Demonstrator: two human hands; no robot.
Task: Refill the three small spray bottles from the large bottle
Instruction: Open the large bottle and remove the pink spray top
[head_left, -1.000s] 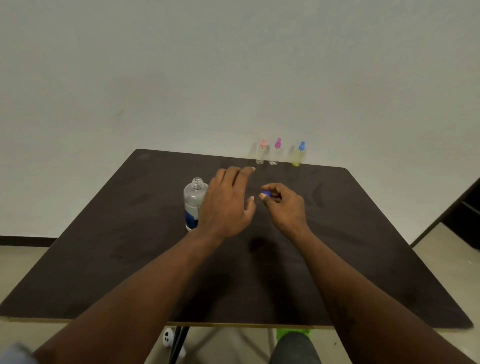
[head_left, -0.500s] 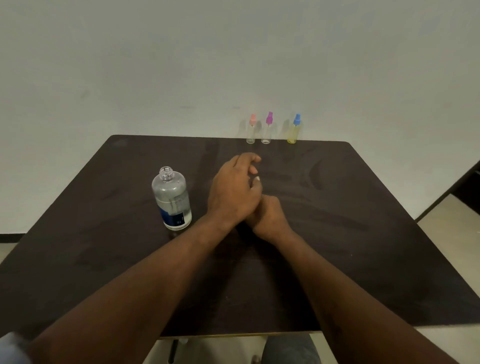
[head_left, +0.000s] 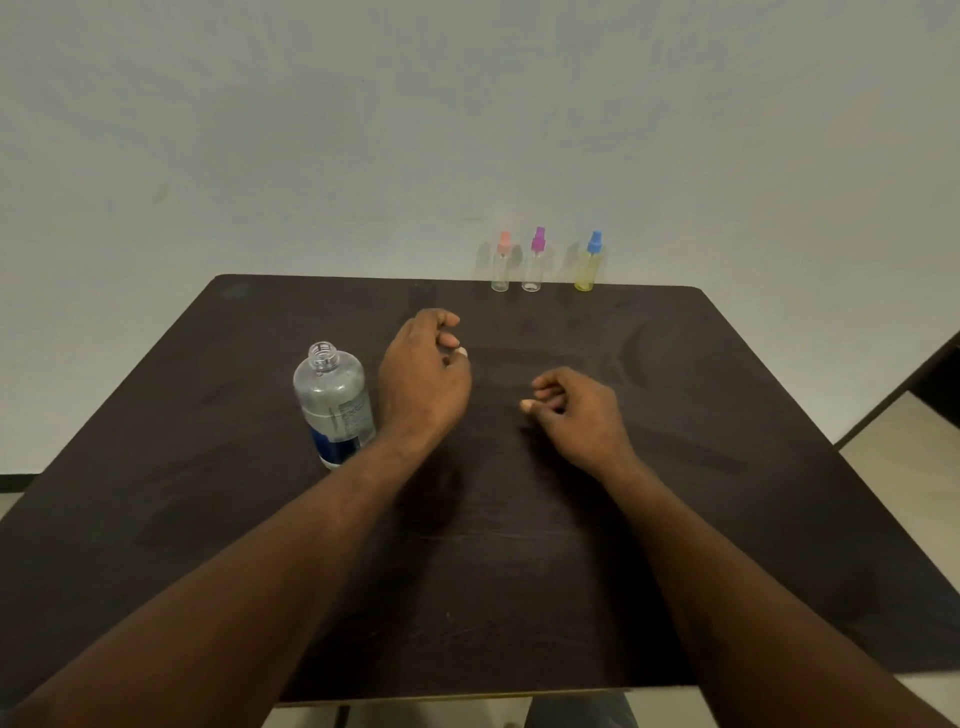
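1. Standing upright on the left half of the dark table (head_left: 727, 441), the large bottle (head_left: 335, 410) has its neck open with no cap on it. The liquid level is hard to read through the clear wall.
2. The left hand (head_left: 423, 382) hovers just right of the large bottle, back to the camera, fingers curled under. The palm is hidden, so there is no telling whether it holds anything.
3. The right hand (head_left: 576, 410) sits near mid-table with its fingers loosely curled and the thumb tip forward. Nothing shows in it.
4. No cap is visible anywhere on the table.
5. The three small spray bottles stand in a row at the far edge, well apart from both hands: the pink-topped bottle (head_left: 502, 265), the magenta-topped bottle (head_left: 535, 262) and the blue-topped bottle (head_left: 591, 265). All have their spray tops on. The first two look clear and the third looks yellowish.
6. Progress, as judged: the large bottle is opened and that step is done. No small bottle is opened or brought near, so all three refills remain.
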